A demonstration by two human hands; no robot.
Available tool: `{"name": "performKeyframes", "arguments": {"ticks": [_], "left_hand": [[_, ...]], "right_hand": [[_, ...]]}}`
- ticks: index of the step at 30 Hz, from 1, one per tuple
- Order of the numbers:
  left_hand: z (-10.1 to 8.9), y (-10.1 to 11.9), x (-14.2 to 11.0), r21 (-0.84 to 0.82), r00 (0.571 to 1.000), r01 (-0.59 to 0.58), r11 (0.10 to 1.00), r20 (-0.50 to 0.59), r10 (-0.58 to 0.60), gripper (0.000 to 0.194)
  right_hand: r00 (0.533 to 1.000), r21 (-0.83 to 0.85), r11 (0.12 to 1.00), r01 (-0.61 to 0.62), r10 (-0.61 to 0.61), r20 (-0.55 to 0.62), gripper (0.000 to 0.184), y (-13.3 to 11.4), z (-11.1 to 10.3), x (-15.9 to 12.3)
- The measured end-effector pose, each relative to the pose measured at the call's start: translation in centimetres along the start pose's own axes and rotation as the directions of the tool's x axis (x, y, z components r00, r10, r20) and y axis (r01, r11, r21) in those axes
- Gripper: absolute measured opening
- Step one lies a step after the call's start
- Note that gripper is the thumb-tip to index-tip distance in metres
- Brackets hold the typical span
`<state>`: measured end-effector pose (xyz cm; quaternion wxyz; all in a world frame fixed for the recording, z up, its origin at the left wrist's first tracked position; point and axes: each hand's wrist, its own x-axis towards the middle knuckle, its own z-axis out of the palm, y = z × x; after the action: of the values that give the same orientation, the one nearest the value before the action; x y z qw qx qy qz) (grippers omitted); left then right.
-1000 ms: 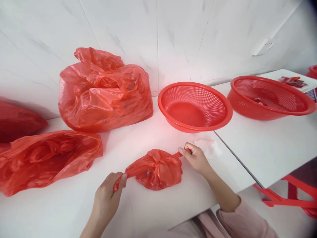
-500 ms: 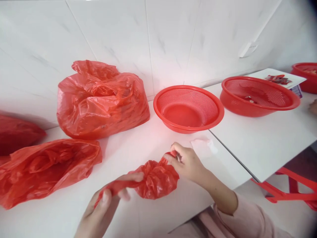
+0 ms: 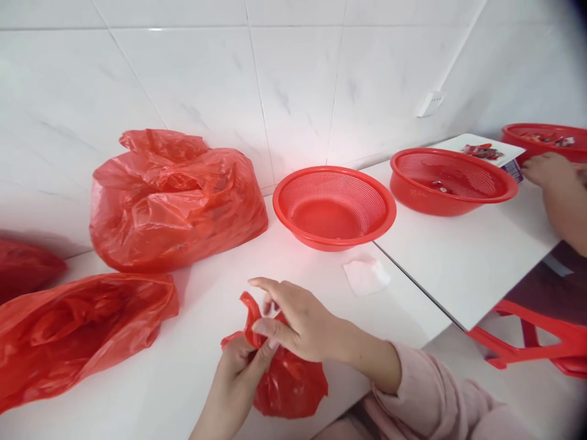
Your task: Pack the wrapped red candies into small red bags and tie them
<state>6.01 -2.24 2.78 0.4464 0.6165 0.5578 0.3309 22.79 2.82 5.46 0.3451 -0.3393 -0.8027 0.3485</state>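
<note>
A small, filled red plastic bag (image 3: 293, 388) rests on the white table near its front edge, its neck twisted up between my hands. My left hand (image 3: 236, 373) pinches the gathered neck between thumb and fingers, with a loose end sticking out to the left. Above it, my right hand (image 3: 300, 321) has its thumb against the bag's upright strip of plastic, close to the left thumb. The right forefinger reaches out past that strip, while its other fingers curl in behind, partly hidden. What the bag contains cannot be seen.
A large, full red bag (image 3: 178, 214) stands against the tiled wall, and an open red bag (image 3: 92, 330) lies at left. Red baskets (image 3: 334, 238) (image 3: 454, 205) line the back. A white tissue (image 3: 365, 276) lies nearby. At far right is another person's hand (image 3: 550, 168).
My hands have come together over the small bag, the right moving left and the left moving right. The view has shifted, and another person's hand now shows more at far right.
</note>
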Motion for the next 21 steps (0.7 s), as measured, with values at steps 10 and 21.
{"name": "performKeyframes", "arguments": {"ticks": [10, 21], "left_hand": [[-1.0, 1.6, 1.7, -0.082, 0.997, -0.032, 0.996, 0.074, 0.038, 0.029], [-1.3, 1.3, 2.7, 0.082, 0.958, -0.284, 0.955, 0.061, 0.280, 0.009]], "right_hand": [[0.931, 0.153, 0.962, -0.228, 0.261, -0.254, 0.008, -1.1, -3.1, -2.7], [0.985, -0.051, 0.997, -0.051, 0.042, -0.170, 0.023, 0.4, -2.1, -2.8]]}}
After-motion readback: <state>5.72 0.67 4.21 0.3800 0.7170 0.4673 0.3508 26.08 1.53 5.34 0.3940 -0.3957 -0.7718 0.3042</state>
